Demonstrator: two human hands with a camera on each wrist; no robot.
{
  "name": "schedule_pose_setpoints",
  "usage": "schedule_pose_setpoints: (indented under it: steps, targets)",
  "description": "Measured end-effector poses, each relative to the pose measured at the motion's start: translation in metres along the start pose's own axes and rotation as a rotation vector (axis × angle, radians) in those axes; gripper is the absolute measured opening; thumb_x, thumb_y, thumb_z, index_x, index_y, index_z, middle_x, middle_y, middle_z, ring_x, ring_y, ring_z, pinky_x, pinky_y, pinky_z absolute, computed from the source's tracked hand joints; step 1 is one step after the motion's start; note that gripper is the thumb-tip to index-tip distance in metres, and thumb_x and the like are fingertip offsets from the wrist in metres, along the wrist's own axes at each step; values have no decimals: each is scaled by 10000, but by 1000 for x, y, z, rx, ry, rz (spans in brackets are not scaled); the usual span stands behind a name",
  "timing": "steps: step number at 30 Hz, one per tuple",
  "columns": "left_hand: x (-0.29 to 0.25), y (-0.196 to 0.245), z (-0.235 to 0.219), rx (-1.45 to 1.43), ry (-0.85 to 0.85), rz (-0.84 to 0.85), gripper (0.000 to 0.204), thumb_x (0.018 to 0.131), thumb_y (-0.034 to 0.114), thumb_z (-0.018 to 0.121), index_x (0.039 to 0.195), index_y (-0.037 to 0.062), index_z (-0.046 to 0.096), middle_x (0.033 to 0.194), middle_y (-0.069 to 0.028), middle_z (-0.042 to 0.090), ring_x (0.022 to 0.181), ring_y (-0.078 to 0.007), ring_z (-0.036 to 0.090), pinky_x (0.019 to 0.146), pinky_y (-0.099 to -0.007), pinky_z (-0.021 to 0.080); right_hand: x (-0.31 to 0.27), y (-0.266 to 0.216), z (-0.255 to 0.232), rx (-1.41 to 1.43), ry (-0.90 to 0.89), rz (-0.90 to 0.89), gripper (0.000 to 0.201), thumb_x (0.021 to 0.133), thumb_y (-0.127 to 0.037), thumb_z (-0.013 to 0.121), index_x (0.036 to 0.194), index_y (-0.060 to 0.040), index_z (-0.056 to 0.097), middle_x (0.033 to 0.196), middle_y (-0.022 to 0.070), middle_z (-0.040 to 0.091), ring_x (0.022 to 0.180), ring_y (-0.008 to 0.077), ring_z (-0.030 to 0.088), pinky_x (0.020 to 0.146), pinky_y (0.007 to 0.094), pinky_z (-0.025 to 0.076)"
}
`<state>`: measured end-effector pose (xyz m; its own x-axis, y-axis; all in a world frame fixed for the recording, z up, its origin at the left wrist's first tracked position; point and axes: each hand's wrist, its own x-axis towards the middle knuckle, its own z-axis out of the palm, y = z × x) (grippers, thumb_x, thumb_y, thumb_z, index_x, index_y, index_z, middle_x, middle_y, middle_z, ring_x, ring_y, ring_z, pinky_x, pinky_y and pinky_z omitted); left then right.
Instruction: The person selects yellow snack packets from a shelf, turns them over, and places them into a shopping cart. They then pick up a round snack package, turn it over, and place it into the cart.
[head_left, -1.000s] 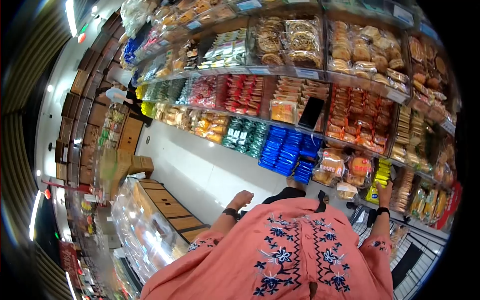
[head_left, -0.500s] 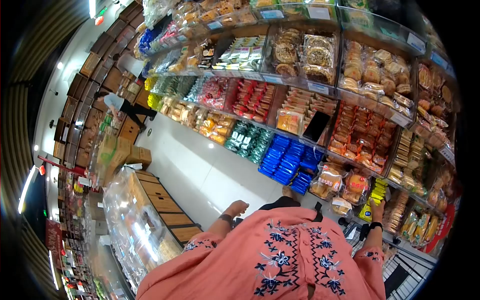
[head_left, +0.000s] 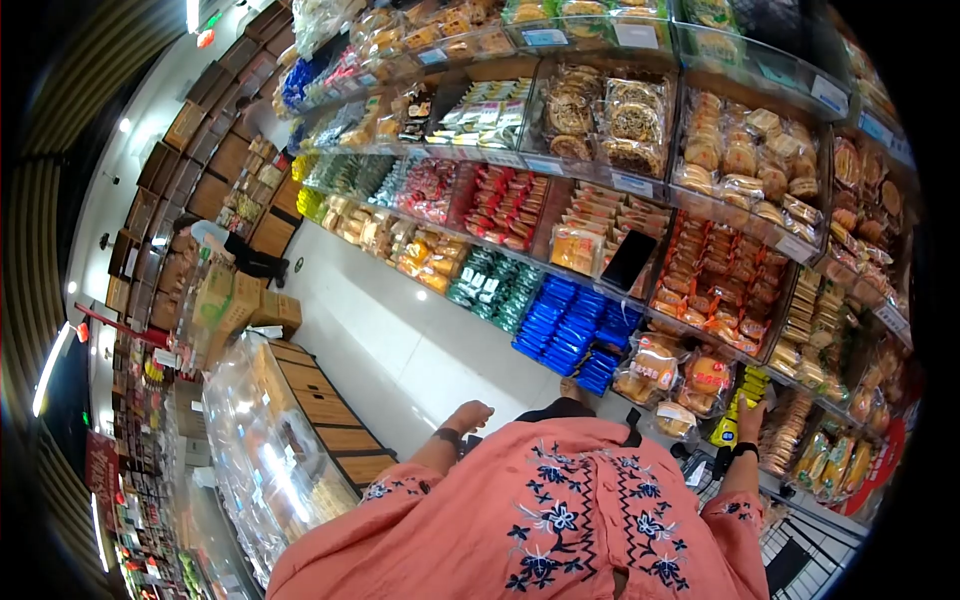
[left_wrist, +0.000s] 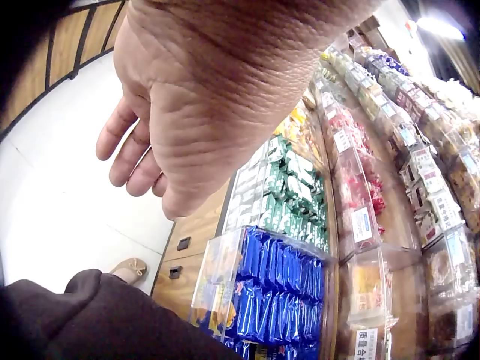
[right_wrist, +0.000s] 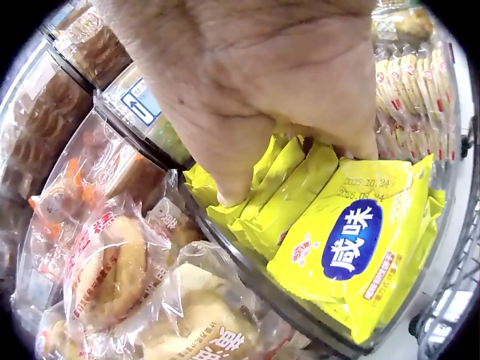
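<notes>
My right hand (right_wrist: 247, 97) reaches down into a bin of bright yellow snack packets (right_wrist: 349, 247) with blue oval labels. The thumb goes down on one side of several upright packets and the fingers on the other, pinching them; the fingertips are hidden among the wrappers. Plastic-bagged buns (right_wrist: 112, 262) lie in the bin beside it. My left hand (left_wrist: 202, 112) hangs over the aisle floor, fingers loosely curled and holding nothing. Nearest to it in the left wrist view are blue-wrapped packets (left_wrist: 277, 292) and green-wrapped packets (left_wrist: 292, 195) in clear bins.
Tiered shelves hold bagged pastries (head_left: 640, 120) and red packets (head_left: 505, 205). A black rectangle (head_left: 628, 260) stands among the bins. A wire cart (head_left: 815, 545) is at lower right. Wooden drawers (head_left: 325, 410) line the aisle's left side, near cardboard boxes (head_left: 255, 305) and a person (head_left: 235, 250).
The head view has shifted slightly, and the far person in a light top has walked along the aisle. My right hand stays at the yellow packets; the left still hangs.
</notes>
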<state>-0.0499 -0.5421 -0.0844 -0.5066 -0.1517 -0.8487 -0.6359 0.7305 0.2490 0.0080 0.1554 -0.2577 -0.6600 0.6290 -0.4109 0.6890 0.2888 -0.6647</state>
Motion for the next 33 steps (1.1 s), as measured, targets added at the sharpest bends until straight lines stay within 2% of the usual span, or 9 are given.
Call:
schedule_pose_setpoints:
  steps: [5,9,12,16,18,19,23,26,33]
  targets:
    - [5,-2,1,-8,11,-14,393,915,341,527,1005,-17,661,947,-118,667,811,-241,636,703,-415,558,21,12,-2,-28,207,-74,751,906,-355,700,1387,116,366,1344,283,516,1252,375,499,1053,433,371]
    - [-2,0,-1,-14,8,-15,386,918,340,529,1016,-10,659,962,-119,666,826,-241,645,702,-412,557,11,-12,-14,268,187,-353,472,896,-295,705,1132,84,551,1127,245,627,1029,344,591,903,443,444]
    - [-7,3,0,31,7,26,378,922,337,529,1005,-9,657,959,-122,669,805,-236,651,675,-391,560,17,-20,-6,-51,96,-126,364,894,-241,691,1018,86,591,1011,238,668,922,357,620,833,437,467]
    - [57,-60,8,202,-45,266,357,934,358,545,963,18,651,895,-93,663,741,-208,635,616,-348,548,23,-10,-9,166,-62,-265,402,873,-239,657,1163,38,620,1098,192,692,1006,333,648,889,419,486]
    - [86,-85,14,204,-56,366,339,936,370,562,940,42,650,850,-68,649,712,-185,618,593,-328,535,37,13,-3,168,115,-383,487,869,-241,660,1237,60,554,1183,227,639,1114,345,595,973,415,442]
    - [90,-88,18,166,-71,388,329,934,371,570,931,52,649,831,-57,639,706,-173,611,588,-321,529,17,-6,-11,256,182,-239,565,874,-248,670,1307,67,490,1258,245,593,1182,364,556,1014,406,416]
    - [92,-94,-12,98,-185,472,300,922,371,601,921,75,649,811,-17,628,712,-133,608,576,-281,505,7,-13,-19,269,236,-209,637,902,-287,667,1374,61,421,1287,219,588,1201,301,561,1032,380,411]
    - [33,-13,-21,-264,0,223,310,919,385,612,971,81,648,814,-4,636,739,-123,625,593,-278,510,-49,-71,-47,309,215,-6,658,923,-321,654,1394,61,398,1280,203,598,1197,278,567,1016,357,420]
    - [44,135,-51,-85,180,595,365,949,349,614,1102,18,632,819,-56,669,729,-138,631,619,-284,503,-95,-60,-53,429,320,-35,531,936,-344,649,1281,41,526,1062,105,637,961,177,600,851,300,478]
